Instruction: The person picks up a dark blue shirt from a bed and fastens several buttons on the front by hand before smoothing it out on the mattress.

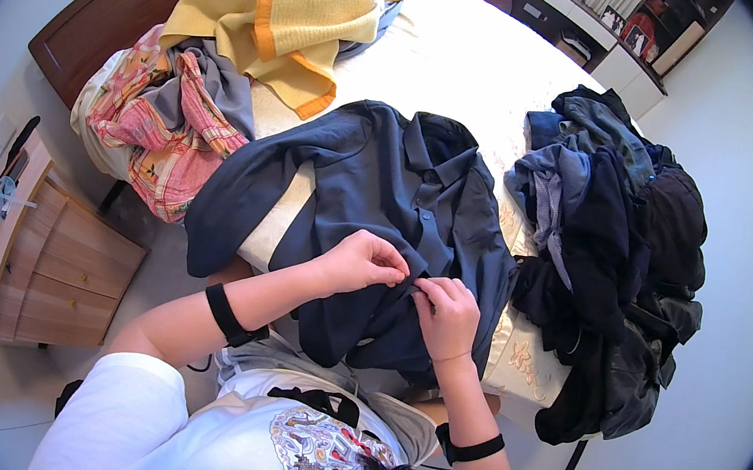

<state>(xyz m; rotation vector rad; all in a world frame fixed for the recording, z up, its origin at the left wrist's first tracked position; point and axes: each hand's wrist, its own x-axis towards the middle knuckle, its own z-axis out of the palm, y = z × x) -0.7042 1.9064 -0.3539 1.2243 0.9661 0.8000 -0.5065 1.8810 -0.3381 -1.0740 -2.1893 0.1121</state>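
both hands pinch the front placket of a dark shirt [373, 187] spread on the bed [476, 58]: left hand [363, 262] and right hand [444, 315], fingertips nearly touching (near the hem). a clothes pile [611, 256] lies beside it on the right, a yellow blanket [302, 6] beyond.

Home bedroom, wide bed with cream patterned cover [476, 58], dark wooden headboard [130, 12], yellow orange-trimmed blanket [302, 6], heap of dark clothes [611, 256], light wooden bedside cabinet with drawers [58, 269], white shelving unit [632, 31]
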